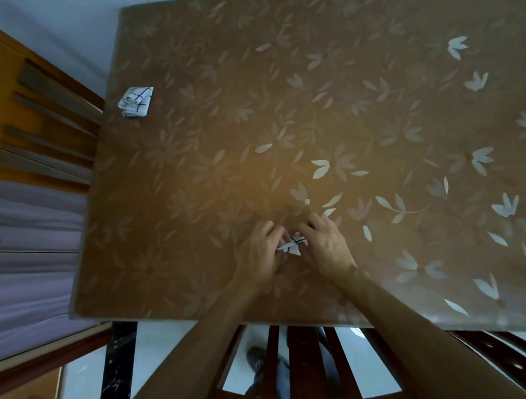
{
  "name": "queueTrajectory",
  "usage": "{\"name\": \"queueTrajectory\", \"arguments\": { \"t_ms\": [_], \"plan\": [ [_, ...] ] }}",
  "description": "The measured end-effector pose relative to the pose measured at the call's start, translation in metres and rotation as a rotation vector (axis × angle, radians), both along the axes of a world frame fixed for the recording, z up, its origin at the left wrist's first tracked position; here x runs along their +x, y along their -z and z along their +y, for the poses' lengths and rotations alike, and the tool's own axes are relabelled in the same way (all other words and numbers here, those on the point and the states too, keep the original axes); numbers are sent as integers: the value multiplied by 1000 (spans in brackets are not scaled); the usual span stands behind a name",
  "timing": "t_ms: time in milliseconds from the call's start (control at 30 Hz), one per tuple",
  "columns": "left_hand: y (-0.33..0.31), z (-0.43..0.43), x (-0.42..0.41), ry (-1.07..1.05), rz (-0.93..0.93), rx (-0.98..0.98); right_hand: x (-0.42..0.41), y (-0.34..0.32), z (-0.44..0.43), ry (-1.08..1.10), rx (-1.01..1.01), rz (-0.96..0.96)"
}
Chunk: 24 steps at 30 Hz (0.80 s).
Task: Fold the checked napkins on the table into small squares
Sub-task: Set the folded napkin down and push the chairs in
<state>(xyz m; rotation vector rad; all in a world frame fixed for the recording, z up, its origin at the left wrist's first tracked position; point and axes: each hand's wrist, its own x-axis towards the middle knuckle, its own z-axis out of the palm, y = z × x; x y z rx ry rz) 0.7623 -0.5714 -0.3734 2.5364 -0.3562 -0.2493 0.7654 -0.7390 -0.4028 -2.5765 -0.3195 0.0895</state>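
Note:
A small white napkin with black check lines [291, 246] lies near the table's front edge, mostly covered by both hands. My left hand [259, 253] grips its left side with curled fingers. My right hand [324, 240] holds its right side, fingers bent over the cloth. Only a narrow strip of the cloth shows between the hands. A second checked napkin [136, 101], folded into a small lumpy square, sits at the far left of the table.
The table [312, 116] wears a brown cloth with pale leaf prints. A dark wooden chair back [303, 363] stands below the front edge. An orange wooden door [11, 102] and a pale curtain [23, 249] are on the left.

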Motion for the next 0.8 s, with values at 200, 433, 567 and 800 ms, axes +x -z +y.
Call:
{"name": "queueTrajectory", "arguments": {
  "t_ms": [200, 433, 567, 800],
  "plan": [
    [12, 20, -28, 195, -434, 95, -27, -2, -2, -193, 14, -228],
    [43, 43, -96, 294, -116, 192, -78, 17, -2, -313, 23, -118],
    [40, 38, -113, 210, -50, 256, -97, 12, 1, -280, -93, -11],
    [44, 31, -128, 226, 15, 377, -128, 15, 10, -309, -278, 41]
  ]
}}
